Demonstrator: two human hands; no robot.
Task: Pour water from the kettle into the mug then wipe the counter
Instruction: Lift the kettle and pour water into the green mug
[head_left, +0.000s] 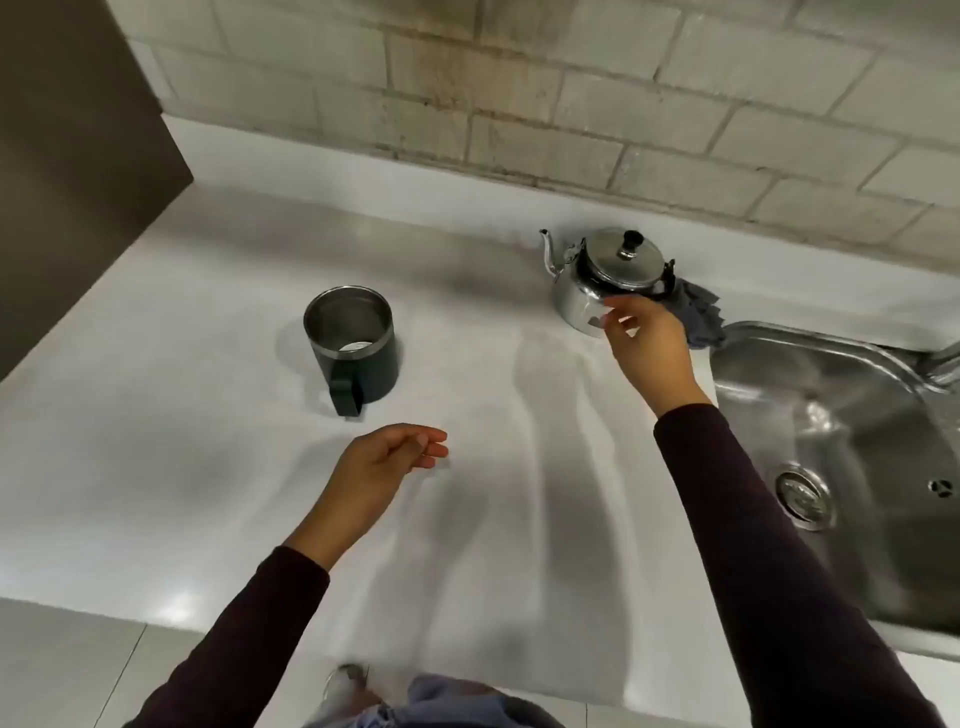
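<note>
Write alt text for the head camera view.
A person's right hand reaches for a steel kettle on a white counter, fingers open. The empty left hand hovers near a dark mug; a grey cloth lies behind the kettle, beside a sink.

You won't find any readable text here, honestly. The shiny steel kettle (597, 291) with the black lid knob has no brand or marking you can make out, the dark green steel-lined mug (353, 343) shows a plain side, and the white worktop (208, 415), the pale brick-tile wall (571, 104) and the stainless sink (831, 405) carry no labels, numbers or signs.
</note>
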